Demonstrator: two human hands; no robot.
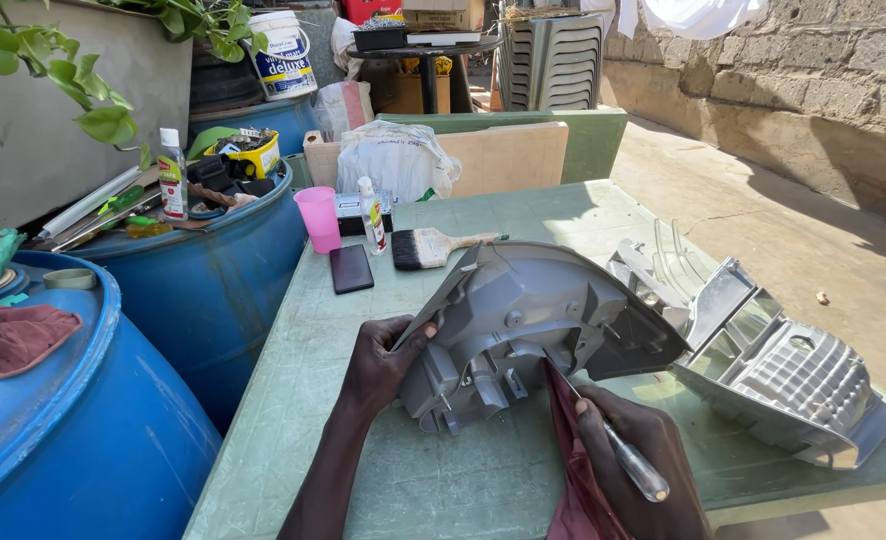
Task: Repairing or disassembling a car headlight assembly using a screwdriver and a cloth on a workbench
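Observation:
A grey plastic headlight housing [548, 320] lies back side up on the green table [363, 470]. My left hand [383, 360] grips its left edge, thumb against the rim. My right hand [633, 450] is at the housing's near side and holds a tool with a clear handle [638, 470], its tip at the housing. A dark red cloth [573, 470] hangs beside that hand, touching it.
A chrome reflector part [793, 380] and a clear lens [673, 260] lie to the right of the housing. A paintbrush [433, 247], a black phone [351, 268], a pink cup [319, 218] and a small bottle [372, 215] stand farther back. Blue barrels [83, 420] flank the table's left side.

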